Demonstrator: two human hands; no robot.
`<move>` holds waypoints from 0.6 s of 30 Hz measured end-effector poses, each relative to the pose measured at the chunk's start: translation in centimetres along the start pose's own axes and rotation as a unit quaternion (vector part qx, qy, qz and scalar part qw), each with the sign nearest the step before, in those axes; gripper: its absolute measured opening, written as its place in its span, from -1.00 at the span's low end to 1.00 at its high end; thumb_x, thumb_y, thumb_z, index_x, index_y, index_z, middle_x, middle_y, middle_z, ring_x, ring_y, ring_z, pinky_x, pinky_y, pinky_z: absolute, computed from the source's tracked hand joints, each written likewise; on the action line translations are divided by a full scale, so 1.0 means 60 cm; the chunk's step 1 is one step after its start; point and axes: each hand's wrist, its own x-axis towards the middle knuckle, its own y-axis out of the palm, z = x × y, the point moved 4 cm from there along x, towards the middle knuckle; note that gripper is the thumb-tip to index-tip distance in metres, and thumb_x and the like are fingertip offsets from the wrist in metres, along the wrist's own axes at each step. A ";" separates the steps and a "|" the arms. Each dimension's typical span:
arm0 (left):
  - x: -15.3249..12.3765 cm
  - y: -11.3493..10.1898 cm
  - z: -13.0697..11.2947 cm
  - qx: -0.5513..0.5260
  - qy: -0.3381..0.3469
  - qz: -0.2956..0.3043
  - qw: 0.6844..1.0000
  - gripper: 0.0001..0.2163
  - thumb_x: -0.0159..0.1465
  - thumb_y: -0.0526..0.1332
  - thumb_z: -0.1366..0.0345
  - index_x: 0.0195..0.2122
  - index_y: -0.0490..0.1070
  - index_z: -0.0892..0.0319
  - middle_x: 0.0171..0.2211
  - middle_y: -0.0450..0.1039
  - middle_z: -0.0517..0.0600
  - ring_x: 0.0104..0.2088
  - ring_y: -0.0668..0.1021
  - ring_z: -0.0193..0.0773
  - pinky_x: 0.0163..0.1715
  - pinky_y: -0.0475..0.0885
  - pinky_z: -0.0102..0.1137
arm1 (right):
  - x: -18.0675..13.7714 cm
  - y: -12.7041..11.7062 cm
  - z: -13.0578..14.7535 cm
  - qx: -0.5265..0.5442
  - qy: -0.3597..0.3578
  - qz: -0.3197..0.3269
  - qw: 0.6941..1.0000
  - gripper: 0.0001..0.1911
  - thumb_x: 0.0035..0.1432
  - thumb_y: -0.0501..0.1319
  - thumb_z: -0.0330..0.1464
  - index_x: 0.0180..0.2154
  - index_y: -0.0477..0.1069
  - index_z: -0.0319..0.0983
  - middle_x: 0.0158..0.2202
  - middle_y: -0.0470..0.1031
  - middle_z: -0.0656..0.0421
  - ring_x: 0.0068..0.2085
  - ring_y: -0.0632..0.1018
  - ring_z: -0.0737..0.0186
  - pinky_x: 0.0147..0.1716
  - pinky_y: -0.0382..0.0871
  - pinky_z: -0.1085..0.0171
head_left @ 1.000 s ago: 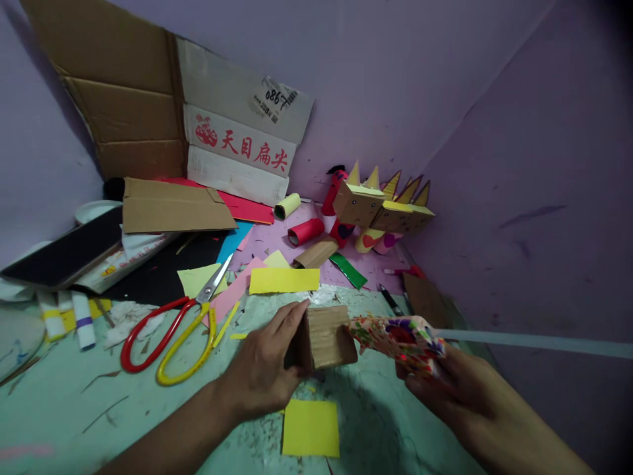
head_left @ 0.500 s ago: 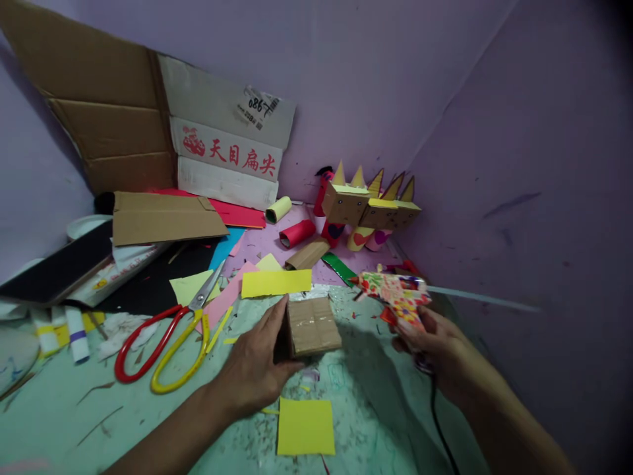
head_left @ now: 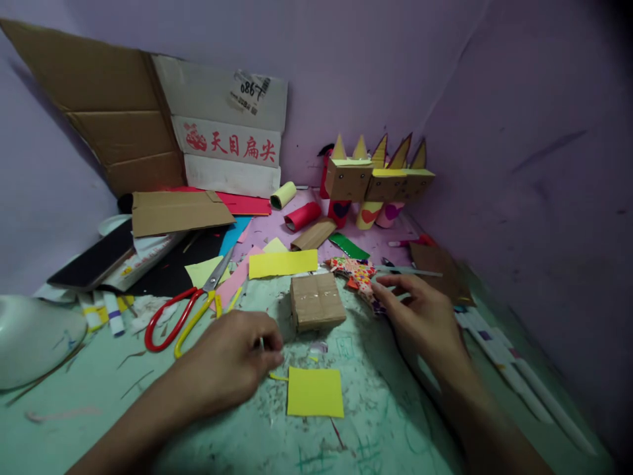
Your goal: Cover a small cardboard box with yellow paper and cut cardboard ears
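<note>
A small taped cardboard box [head_left: 316, 300] stands free on the green table [head_left: 99, 402]. My left hand [head_left: 232, 359] sits just left of it, off the box, fingers curled in a pinch round something small I cannot make out. My right hand [head_left: 420, 316] lies to the right of the box, its fingers loosely on the handle of a flower-patterned glue gun [head_left: 355, 272]. The gun rests low on the table, nozzle pointing left behind the box. A yellow paper square [head_left: 315, 392] lies in front of the box.
Red-and-yellow scissors [head_left: 182, 316] and a yellow strip [head_left: 283, 263] lie left and behind. Horned cardboard figures [head_left: 378, 181], paper rolls [head_left: 302, 216] and a flattened carton [head_left: 148, 119] stand at the back. A phone [head_left: 93, 257] and white bowl [head_left: 30, 336] are left; white glue sticks [head_left: 514, 369] are right.
My left hand has let go of the box and pulled back toward me. My right hand has brought the glue gun down and leftward onto the table behind the box.
</note>
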 end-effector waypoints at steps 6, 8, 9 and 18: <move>-0.010 0.074 -0.030 0.078 0.029 0.030 0.996 -0.76 0.00 0.20 0.29 -0.25 0.39 0.07 -0.29 0.46 -0.04 -0.29 0.47 -0.10 -0.37 0.24 -0.31 | -0.072 0.025 0.040 0.027 -0.106 0.426 0.898 -0.76 -0.11 0.32 -0.27 -0.33 0.47 -0.21 -0.52 0.46 0.23 -0.49 0.42 0.30 -0.52 0.21 0.37; -0.010 0.086 -0.029 0.096 0.026 0.031 0.995 -0.74 -0.01 0.19 0.32 -0.23 0.36 0.10 -0.25 0.44 0.00 -0.25 0.47 -0.06 -0.35 0.25 -0.29 | -0.093 0.032 0.047 -0.017 -0.155 0.467 0.870 -0.61 -0.17 0.37 -0.26 -0.21 0.45 -0.17 -0.45 0.48 0.23 -0.45 0.42 0.30 -0.50 0.19 0.37; -0.009 0.090 -0.029 0.100 0.024 0.031 0.994 -0.75 -0.01 0.18 0.34 -0.25 0.35 0.11 -0.26 0.44 0.00 -0.26 0.47 -0.06 -0.35 0.25 -0.29 | -0.098 0.035 0.050 -0.032 -0.172 0.464 0.868 -0.56 -0.19 0.38 -0.24 -0.18 0.44 -0.15 -0.43 0.48 0.23 -0.44 0.42 0.29 -0.49 0.18 0.36; -0.012 0.070 -0.038 0.012 0.058 0.026 0.998 -0.99 -0.02 0.15 0.36 -0.54 0.33 0.15 -0.50 0.34 -0.10 -0.48 0.36 -0.30 -0.51 0.16 -0.42 | -0.104 0.058 0.052 0.152 -0.070 0.469 0.867 -0.90 -0.08 0.26 -0.38 -0.50 0.39 -0.28 -0.57 0.35 0.25 -0.55 0.31 0.41 -0.56 0.14 0.39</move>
